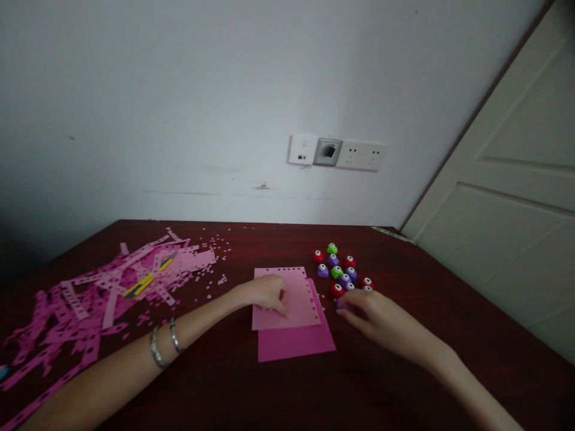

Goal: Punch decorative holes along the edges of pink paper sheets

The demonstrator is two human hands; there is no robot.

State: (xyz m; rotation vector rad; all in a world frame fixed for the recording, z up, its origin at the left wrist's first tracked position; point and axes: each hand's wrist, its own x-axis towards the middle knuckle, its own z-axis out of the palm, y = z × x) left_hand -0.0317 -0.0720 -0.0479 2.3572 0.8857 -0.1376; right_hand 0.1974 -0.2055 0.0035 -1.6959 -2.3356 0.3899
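My left hand (268,293) rests on a light pink paper sheet (294,290) with its fingers curled, pressing it down. Punched holes line the sheet's top and right edges. Beneath it a darker pink sheet (294,346) sticks out at the front and right. Just right of the papers, my right hand (375,314) has thumb and fingers closed around a small purple craft punch (340,304), mostly hidden by the fingers. Several more red, green and purple punches with eye-like tops stand behind it, among them a red punch (336,290) and a green punch (332,248).
On the left lies a heap of punched pink paper strips (105,287), with a yellow craft knife (150,275) on top. Tiny paper cutouts (220,279) are scattered beside it. A wall with sockets (362,155) borders the table's back; a white door (507,179) stands at the right.
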